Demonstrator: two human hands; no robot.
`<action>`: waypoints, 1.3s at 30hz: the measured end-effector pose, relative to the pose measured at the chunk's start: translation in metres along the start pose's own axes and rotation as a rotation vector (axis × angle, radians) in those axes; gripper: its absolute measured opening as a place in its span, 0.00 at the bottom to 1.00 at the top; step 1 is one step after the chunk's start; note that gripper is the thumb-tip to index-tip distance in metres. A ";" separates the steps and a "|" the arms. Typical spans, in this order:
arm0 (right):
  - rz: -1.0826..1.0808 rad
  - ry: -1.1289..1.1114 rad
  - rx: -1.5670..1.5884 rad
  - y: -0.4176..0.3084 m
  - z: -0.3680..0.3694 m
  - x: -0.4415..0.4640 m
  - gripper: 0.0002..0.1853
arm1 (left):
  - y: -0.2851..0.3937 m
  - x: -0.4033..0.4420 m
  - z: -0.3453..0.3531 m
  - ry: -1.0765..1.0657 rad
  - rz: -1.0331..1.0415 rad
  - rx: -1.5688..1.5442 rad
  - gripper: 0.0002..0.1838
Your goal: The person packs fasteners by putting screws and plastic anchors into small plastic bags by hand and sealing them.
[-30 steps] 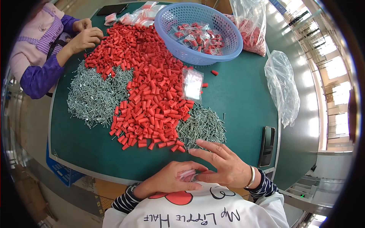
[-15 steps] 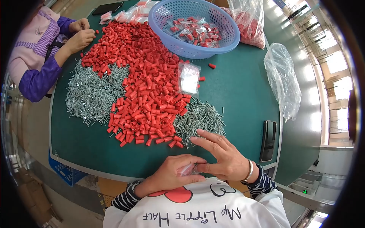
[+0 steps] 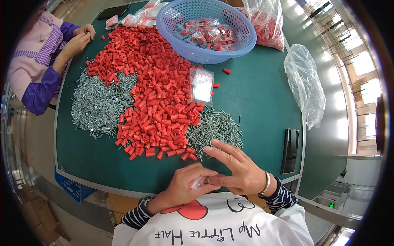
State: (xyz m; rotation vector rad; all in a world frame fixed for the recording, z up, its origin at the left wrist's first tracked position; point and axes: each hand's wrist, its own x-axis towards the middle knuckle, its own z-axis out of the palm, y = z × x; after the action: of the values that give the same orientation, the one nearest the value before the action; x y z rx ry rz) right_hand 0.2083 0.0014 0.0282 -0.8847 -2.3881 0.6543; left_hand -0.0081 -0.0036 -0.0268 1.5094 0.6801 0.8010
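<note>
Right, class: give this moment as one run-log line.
left hand: holding small clear plastic bag | right hand: touching bag, near screws | ribbed red caps: heaped on table

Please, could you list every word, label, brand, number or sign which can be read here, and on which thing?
"My Little Half", upside down in this view: on the white top.
Pink garment of the co-worker: small mark, too small to read.
No other text is readable.

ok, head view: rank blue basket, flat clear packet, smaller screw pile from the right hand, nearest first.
1. Smaller screw pile: just ahead of the right hand.
2. Flat clear packet: beyond, right edge of red caps.
3. Blue basket: far end of table.
</note>
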 end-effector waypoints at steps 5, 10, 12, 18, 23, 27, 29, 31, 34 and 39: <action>0.059 0.018 0.180 -0.001 0.001 -0.002 0.15 | 0.007 0.004 -0.002 -0.032 -0.071 -0.024 0.16; 0.299 0.282 0.247 -0.004 -0.004 0.001 0.13 | 0.005 0.001 -0.004 0.039 -0.060 0.008 0.16; 0.502 0.348 0.128 -0.001 -0.002 0.011 0.10 | 0.002 0.003 0.000 0.127 -0.012 -0.012 0.18; 0.605 0.208 -0.320 0.034 0.026 0.025 0.10 | -0.002 0.001 0.001 0.161 0.009 0.121 0.19; 0.529 0.127 -0.386 0.035 0.031 0.030 0.09 | -0.007 -0.002 0.001 0.195 0.013 0.123 0.19; 0.448 0.104 -0.443 0.036 0.028 0.030 0.08 | -0.005 -0.001 0.003 0.215 0.014 0.103 0.19; 0.408 0.187 -0.329 0.041 0.028 0.024 0.08 | -0.005 -0.001 0.003 0.224 -0.011 0.107 0.19; 0.473 0.238 -0.098 0.041 0.026 0.019 0.08 | -0.005 -0.001 0.003 0.248 -0.021 0.115 0.19; 0.713 0.283 0.407 0.036 0.023 0.011 0.08 | -0.007 0.000 0.003 0.284 0.001 0.139 0.19; 0.790 0.454 0.961 0.036 0.024 0.003 0.10 | -0.014 0.001 0.007 0.313 0.035 0.188 0.20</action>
State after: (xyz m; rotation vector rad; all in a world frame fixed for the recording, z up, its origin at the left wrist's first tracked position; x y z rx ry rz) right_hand 0.2078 0.0213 -0.0106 -1.2818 -1.0249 1.5042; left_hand -0.0017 -0.0055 -0.0404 1.5832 0.9854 1.0358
